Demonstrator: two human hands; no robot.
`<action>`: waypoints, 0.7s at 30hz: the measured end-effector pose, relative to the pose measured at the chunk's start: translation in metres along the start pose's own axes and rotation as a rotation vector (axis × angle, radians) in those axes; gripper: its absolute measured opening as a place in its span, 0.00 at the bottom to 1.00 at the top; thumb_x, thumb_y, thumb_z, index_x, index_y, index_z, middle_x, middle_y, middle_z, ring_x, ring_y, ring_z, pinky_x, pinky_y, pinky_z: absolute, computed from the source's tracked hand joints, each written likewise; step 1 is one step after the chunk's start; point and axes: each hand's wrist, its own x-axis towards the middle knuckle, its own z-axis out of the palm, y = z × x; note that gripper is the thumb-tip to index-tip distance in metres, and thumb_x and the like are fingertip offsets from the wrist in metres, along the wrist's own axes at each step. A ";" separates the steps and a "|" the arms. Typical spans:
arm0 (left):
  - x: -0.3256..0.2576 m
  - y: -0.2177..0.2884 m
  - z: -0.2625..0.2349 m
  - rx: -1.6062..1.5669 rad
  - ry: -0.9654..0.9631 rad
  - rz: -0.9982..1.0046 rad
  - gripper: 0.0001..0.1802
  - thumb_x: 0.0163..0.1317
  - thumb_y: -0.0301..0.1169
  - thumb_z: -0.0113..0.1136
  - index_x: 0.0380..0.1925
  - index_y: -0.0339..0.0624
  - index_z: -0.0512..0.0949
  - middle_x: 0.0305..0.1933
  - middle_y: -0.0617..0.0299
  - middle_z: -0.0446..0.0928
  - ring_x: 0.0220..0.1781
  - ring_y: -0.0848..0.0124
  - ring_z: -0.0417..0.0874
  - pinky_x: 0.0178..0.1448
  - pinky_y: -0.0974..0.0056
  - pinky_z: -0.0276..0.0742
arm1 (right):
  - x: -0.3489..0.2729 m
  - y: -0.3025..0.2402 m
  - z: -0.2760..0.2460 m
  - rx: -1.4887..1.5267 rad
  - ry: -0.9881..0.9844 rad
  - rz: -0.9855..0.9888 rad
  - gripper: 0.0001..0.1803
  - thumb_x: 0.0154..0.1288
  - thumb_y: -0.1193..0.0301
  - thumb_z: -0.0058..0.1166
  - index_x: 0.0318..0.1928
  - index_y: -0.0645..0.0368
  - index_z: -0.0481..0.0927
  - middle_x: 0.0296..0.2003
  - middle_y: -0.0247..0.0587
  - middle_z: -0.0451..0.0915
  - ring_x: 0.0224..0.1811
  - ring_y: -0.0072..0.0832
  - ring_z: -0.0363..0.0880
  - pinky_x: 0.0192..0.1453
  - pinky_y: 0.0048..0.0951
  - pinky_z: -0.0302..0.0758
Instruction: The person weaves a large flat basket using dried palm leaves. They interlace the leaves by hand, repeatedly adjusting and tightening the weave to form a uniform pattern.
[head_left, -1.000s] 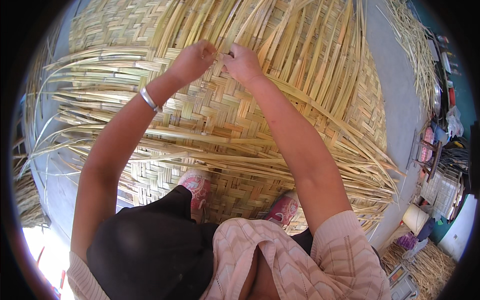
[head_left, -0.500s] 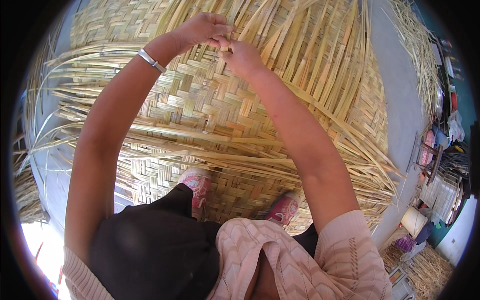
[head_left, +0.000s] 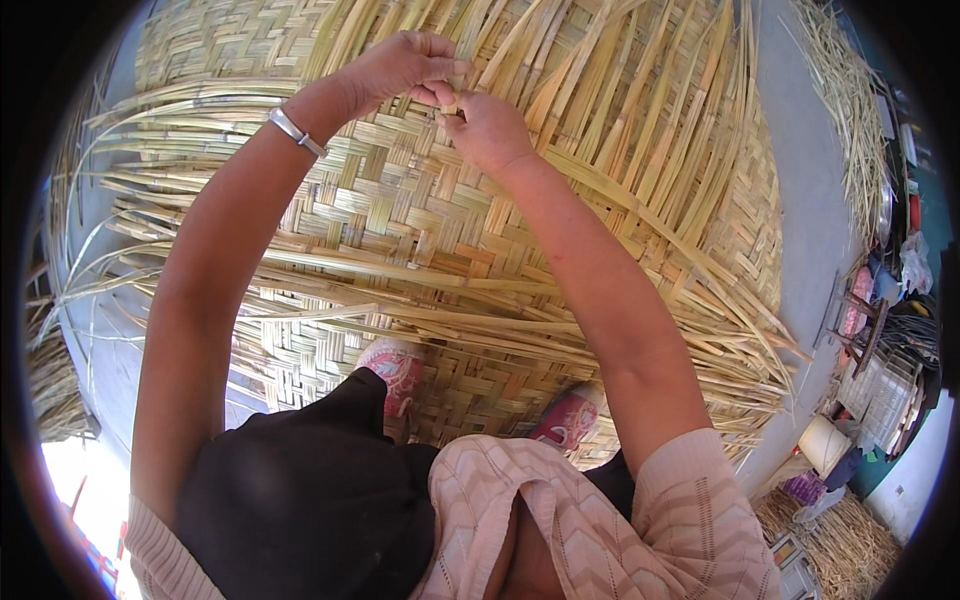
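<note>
Left hand (head_left: 400, 65): upper centre of the frame, fingers curled and pinched on a pale bamboo strip (head_left: 462, 62) at the edge of the woven area.
Right hand (head_left: 490, 130): just below and right of the left hand, thumb and fingertips closed on the same strip, knuckles touching the other hand.
Bamboo strip: upright between the two hands, upper end running on among the loose strips (head_left: 620, 110) fanned toward the top right.
Woven mat (head_left: 400, 230): flat across the middle of the frame, under both forearms; finished plaiting at lower left and centre, unwoven ends spread along the left and right edges.
Bracelet (head_left: 297, 131): silver band on the left wrist, upper left of centre.
Feet: two red-patterned shoes (head_left: 400, 365) planted on the mat near the lower centre.
Grey floor (head_left: 815, 240): bare band on the right of the mat.
Straw heap (head_left: 850, 90): far upper right, well apart from the hands.
</note>
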 end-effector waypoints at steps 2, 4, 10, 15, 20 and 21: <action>0.005 0.000 0.000 0.045 -0.013 0.003 0.12 0.65 0.39 0.58 0.37 0.41 0.79 0.31 0.66 0.80 0.33 0.77 0.82 0.41 0.70 0.79 | 0.002 0.003 -0.001 0.035 -0.021 0.009 0.16 0.60 0.60 0.57 0.36 0.63 0.80 0.32 0.50 0.82 0.37 0.46 0.80 0.43 0.43 0.76; 0.010 0.000 0.000 0.077 -0.007 0.012 0.12 0.65 0.39 0.58 0.36 0.41 0.79 0.30 0.66 0.79 0.32 0.77 0.82 0.40 0.70 0.79 | 0.006 0.007 -0.005 0.103 -0.055 0.010 0.15 0.60 0.62 0.58 0.35 0.64 0.80 0.31 0.50 0.82 0.37 0.44 0.81 0.43 0.40 0.77; 0.026 -0.003 -0.001 0.178 0.005 0.041 0.11 0.65 0.38 0.59 0.30 0.42 0.78 0.27 0.67 0.78 0.28 0.78 0.80 0.36 0.72 0.77 | 0.023 0.022 -0.019 0.668 -0.103 0.224 0.14 0.59 0.64 0.61 0.36 0.64 0.81 0.27 0.42 0.82 0.29 0.30 0.81 0.37 0.28 0.77; 0.044 -0.009 -0.001 0.140 -0.013 0.021 0.13 0.61 0.39 0.63 0.28 0.40 0.78 0.23 0.63 0.78 0.24 0.77 0.79 0.31 0.73 0.77 | 0.026 0.014 -0.015 0.351 -0.073 0.277 0.14 0.58 0.64 0.58 0.35 0.63 0.81 0.27 0.46 0.82 0.30 0.35 0.83 0.40 0.33 0.78; 0.055 -0.021 0.002 0.164 0.035 0.010 0.12 0.61 0.38 0.62 0.27 0.41 0.78 0.20 0.64 0.77 0.21 0.77 0.77 0.26 0.72 0.75 | 0.018 0.003 -0.017 0.103 0.035 0.197 0.14 0.59 0.64 0.56 0.38 0.63 0.81 0.32 0.51 0.82 0.38 0.44 0.82 0.44 0.40 0.77; 0.057 -0.023 0.003 0.173 0.044 0.009 0.12 0.61 0.38 0.62 0.26 0.41 0.78 0.20 0.64 0.77 0.21 0.77 0.77 0.26 0.72 0.75 | 0.016 0.002 -0.017 0.120 0.067 0.207 0.14 0.59 0.64 0.56 0.39 0.63 0.81 0.33 0.52 0.82 0.40 0.46 0.81 0.45 0.42 0.77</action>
